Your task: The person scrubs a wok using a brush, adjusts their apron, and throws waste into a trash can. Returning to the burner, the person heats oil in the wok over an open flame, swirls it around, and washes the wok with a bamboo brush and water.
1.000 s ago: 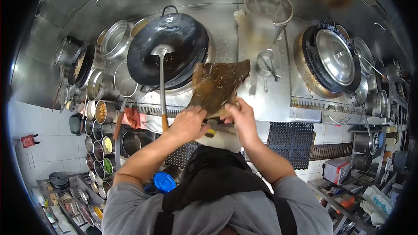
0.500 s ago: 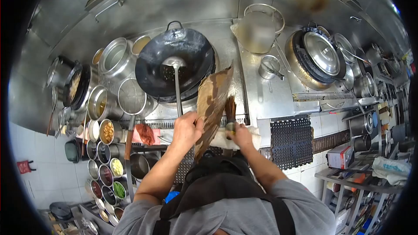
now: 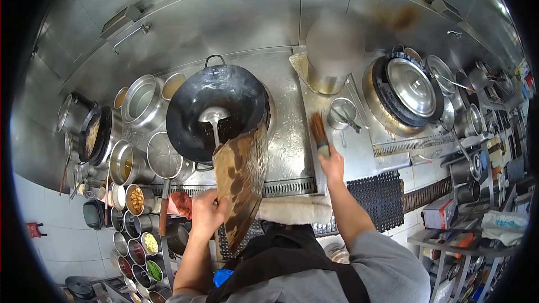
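Note:
My left hand is closed on a piece of brown cardboard with dark wet patches, held upright at the front edge of a black wok. A ladle rests in the wok; its handle runs behind the cardboard, so I cannot see whether my left fingers also touch it. My right hand is wrapped around the handle of a bamboo wok brush, its bristles pointing away over the steel counter, close to a small metal pot.
A second wok with a metal lid sits on the right burner. Left of the wok are a wire strainer, metal pots and several ingredient tins. A folded white cloth lies on the front edge. Water drops wet the counter.
My right hand has moved the brush right and away from me, off the cardboard. The left hand with the cardboard has moved left and nearer my body. The view has tilted up.

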`<state>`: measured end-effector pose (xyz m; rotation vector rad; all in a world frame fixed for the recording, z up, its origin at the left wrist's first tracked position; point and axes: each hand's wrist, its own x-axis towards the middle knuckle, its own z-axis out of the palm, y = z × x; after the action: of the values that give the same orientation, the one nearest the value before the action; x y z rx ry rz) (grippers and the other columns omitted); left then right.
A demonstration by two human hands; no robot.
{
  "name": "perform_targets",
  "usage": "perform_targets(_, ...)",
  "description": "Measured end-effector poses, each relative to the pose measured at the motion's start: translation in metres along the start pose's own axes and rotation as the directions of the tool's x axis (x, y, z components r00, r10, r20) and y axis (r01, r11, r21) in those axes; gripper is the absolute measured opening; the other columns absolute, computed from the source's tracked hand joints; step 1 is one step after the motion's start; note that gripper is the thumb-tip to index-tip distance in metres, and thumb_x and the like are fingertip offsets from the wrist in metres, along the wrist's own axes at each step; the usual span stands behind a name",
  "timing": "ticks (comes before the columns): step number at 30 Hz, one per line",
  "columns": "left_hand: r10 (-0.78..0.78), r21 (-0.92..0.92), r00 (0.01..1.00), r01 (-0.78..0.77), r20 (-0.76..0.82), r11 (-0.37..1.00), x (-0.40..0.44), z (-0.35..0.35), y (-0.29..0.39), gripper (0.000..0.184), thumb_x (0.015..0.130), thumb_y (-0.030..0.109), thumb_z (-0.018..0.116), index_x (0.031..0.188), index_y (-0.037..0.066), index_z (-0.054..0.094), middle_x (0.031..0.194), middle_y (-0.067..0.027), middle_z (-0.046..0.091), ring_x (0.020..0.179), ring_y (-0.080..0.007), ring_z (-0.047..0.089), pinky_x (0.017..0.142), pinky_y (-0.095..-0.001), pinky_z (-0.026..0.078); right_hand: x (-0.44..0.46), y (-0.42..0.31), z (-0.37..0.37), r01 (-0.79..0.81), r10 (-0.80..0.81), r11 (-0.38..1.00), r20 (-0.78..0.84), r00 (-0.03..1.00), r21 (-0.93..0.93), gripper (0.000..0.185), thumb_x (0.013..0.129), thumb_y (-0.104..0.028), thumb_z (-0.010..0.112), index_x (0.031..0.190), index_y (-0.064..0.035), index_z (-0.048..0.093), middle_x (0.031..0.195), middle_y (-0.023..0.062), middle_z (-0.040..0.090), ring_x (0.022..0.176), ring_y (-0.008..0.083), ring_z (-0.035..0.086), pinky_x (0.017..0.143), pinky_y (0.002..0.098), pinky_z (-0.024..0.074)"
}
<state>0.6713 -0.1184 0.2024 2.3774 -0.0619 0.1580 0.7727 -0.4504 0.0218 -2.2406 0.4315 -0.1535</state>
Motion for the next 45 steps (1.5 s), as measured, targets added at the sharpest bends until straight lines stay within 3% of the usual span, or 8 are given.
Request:
perform_targets(8, -0.107, 0.087, 0.993, 0.101, 0.059, 0.991, -0.003, 0.002, 0.029, 0.011, 0.069, 0.004, 0.068, 0.069, -0.001, 0.058, 0.059, -0.0145, 0.052, 0.05, -0.0306, 0.051, 0.048, -0.0374, 0.039, 0.156, -0.045, 0.054, 0.343, -0.297, 0.921, 0.237, 0.925, -0.184, 0.054, 0.074, -0.019, 0.062, 0.124, -0.0028, 0.051, 0.098, 0.026, 0.062, 0.094, 0.0397, 0.059, 0.085, 0.0455, 0.0477)
perform_targets(12, -0.061, 0.076, 0.997, 0.057, 0.049, 0.995, -0.004, 0.007, 0.033, 0.011, 0.069, 0.004, 0.069, 0.07, -0.002, 0.059, 0.059, -0.0139, 0.051, 0.051, -0.0311, 0.051, 0.049, -0.0379, 0.039, 0.197, -0.048, 0.048, 0.22, -0.159, 0.922, 0.207, 0.965, -0.319, 0.055, 0.072, -0.019, 0.063, 0.124, -0.0046, 0.052, 0.097, 0.0247, 0.063, 0.096, 0.0396, 0.059, 0.085, 0.045, 0.0478)
perform_targets(15, -0.041, 0.093, 0.999, 0.038, 0.032, 0.995, -0.003, 0.005, 0.038, 0.013, 0.069, 0.003, 0.069, 0.068, -0.002, 0.057, 0.058, -0.0146, 0.05, 0.052, -0.032, 0.051, 0.049, -0.0383, 0.039, 0.184, -0.046, 0.033, 0.221, -0.085, 0.947, 0.478, 0.874, -0.235, 0.06, 0.068, -0.02, 0.065, 0.125, -0.0063, 0.053, 0.101, 0.0239, 0.063, 0.095, 0.038, 0.06, 0.085, 0.042, 0.0478)
perform_targets(23, 0.103, 0.161, 0.994, -0.105, 0.02, 0.981, 0.01, 0.0, 0.033, 0.012, 0.074, 0.001, 0.064, 0.07, -0.002, 0.053, 0.064, -0.0178, 0.052, 0.059, -0.0365, 0.052, 0.052, -0.0396, 0.039, 0.098, -0.015, 0.012, 0.291, -0.204, 0.926, 0.33, 0.922, -0.24, 0.05, 0.073, -0.018, 0.063, 0.12, -0.0051, 0.053, 0.096, 0.0241, 0.063, 0.092, 0.0376, 0.06, 0.082, 0.0434, 0.0487)
perform_targets(27, 0.158, 0.152, 0.985, -0.167, 0.065, 0.974, 0.023, -0.002, 0.033, 0.009, 0.075, 0.002, 0.063, 0.075, -0.002, 0.055, 0.069, -0.0186, 0.056, 0.063, -0.0373, 0.056, 0.055, -0.0404, 0.043, -0.038, -0.006, 0.013, 0.078, -0.021, 0.979, 0.29, 0.957, -0.187, 0.054, 0.075, -0.019, 0.063, 0.125, -0.0061, 0.049, 0.101, 0.0283, 0.06, 0.09, 0.0412, 0.06, 0.081, 0.0451, 0.0489)
perform_targets(30, 0.547, 0.129, 0.834, -0.551, 0.066, 0.825, 0.036, -0.008, 0.045, 0.006, 0.078, 0.001, 0.061, 0.08, 0.0, 0.056, 0.069, -0.0169, 0.057, 0.062, -0.0363, 0.057, 0.055, -0.0424, 0.044, -0.124, 0.016, 0.043, -0.009, 0.055, 0.985, 0.261, 0.964, -0.174, 0.06, 0.075, -0.022, 0.064, 0.129, -0.0033, 0.045, 0.106, 0.0311, 0.056, 0.093, 0.0436, 0.058, 0.083, 0.0461, 0.0483)
perform_targets(38, 0.806, 0.088, 0.528, -0.846, 0.266, 0.526, 0.057, -0.007, 0.094, 0.009, 0.077, -0.005, 0.057, 0.086, -0.002, 0.057, 0.075, -0.0171, 0.058, 0.067, -0.035, 0.057, 0.06, -0.0408, 0.046, -0.228, 0.044, -0.003, 0.043, -0.05, 0.998, -0.135, 0.99, -0.056, 0.047, 0.082, -0.027, 0.062, 0.121, -0.0027, 0.052, 0.118, 0.0228, 0.052, 0.103, 0.0389, 0.054, 0.089, 0.0411, 0.0457)
perform_targets(45, 0.873, 0.062, 0.307, -0.95, 0.38, 0.307, 0.056, 0.019, 0.184, 0.014, 0.073, -0.006, 0.058, 0.087, -0.002, 0.056, 0.073, -0.0169, 0.057, 0.069, -0.035, 0.057, 0.063, -0.0418, 0.046, -0.391, 0.161, -0.088, -0.46, 0.443, 0.88, -0.149, 0.884, -0.117, 0.042, 0.081, -0.031, 0.064, 0.112, -0.0034, 0.059, 0.1, 0.0191, 0.061, 0.096, 0.0371, 0.058, 0.082, 0.0433, 0.0474)
